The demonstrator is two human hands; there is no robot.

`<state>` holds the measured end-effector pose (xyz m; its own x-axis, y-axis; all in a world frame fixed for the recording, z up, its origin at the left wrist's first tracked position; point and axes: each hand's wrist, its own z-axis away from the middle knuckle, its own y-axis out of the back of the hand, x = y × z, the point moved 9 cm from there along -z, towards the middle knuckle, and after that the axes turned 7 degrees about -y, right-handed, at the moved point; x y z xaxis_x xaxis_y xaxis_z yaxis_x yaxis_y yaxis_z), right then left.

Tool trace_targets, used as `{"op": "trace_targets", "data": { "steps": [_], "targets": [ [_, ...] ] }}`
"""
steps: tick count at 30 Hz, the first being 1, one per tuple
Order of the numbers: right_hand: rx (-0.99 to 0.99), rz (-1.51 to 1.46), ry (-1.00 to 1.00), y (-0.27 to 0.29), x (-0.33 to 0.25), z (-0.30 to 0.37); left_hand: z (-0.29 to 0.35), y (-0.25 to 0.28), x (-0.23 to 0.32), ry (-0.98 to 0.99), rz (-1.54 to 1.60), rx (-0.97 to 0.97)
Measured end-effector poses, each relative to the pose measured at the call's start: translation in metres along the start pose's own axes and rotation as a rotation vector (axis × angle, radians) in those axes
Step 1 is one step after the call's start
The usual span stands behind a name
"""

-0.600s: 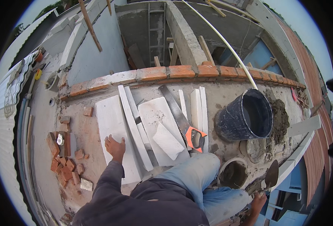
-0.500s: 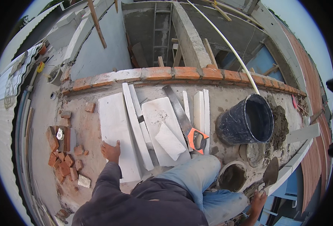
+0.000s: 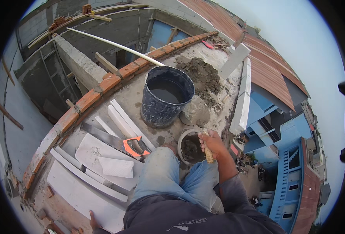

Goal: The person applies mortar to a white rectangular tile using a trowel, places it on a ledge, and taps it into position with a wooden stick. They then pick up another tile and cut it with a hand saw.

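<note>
Right hand (image 3: pixel 214 145) wrapped round wooden handle (image 3: pixel 208 154) at mortar bucket (image 3: pixel 180 145), near right edge of concrete surface (image 3: pixel 127 93), likely for firm control. Left hand (image 3: pixel 94 221) at white slab (image 3: pixel 79 195), toward left edge; finger state cannot be told. Slab lies flat, presumably for steadiness.

Right hand (image 3: pixel 214 145) gripped a wooden handle (image 3: pixel 208 155) by the small mortar bucket (image 3: pixel 180 147); left hand (image 3: pixel 93 221) sat at the edge of a white slab (image 3: pixel 79 193).
</note>
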<state>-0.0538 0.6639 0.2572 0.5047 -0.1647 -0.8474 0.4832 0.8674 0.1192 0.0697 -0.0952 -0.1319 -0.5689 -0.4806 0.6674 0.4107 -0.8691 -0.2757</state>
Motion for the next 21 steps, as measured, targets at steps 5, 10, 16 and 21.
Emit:
{"op": "trace_targets", "data": {
  "steps": [5,10,16,21],
  "targets": [
    [-0.083,-0.083,-0.015,-0.025,-0.049,-0.027,-0.043,-0.037,0.017,0.013,-0.333,0.125],
    [-0.142,-0.163,0.029,-0.062,-0.104,-0.077,-0.064,-0.068,0.041,-0.063,-0.704,0.311],
    [0.041,-0.062,0.167,-0.038,-0.067,-0.072,-0.053,-0.072,0.075,-0.155,-1.132,0.582],
    [0.300,0.192,0.076,0.060,-0.021,-0.055,-0.019,-0.098,0.124,-0.444,-1.383,0.893]
  ]
}}
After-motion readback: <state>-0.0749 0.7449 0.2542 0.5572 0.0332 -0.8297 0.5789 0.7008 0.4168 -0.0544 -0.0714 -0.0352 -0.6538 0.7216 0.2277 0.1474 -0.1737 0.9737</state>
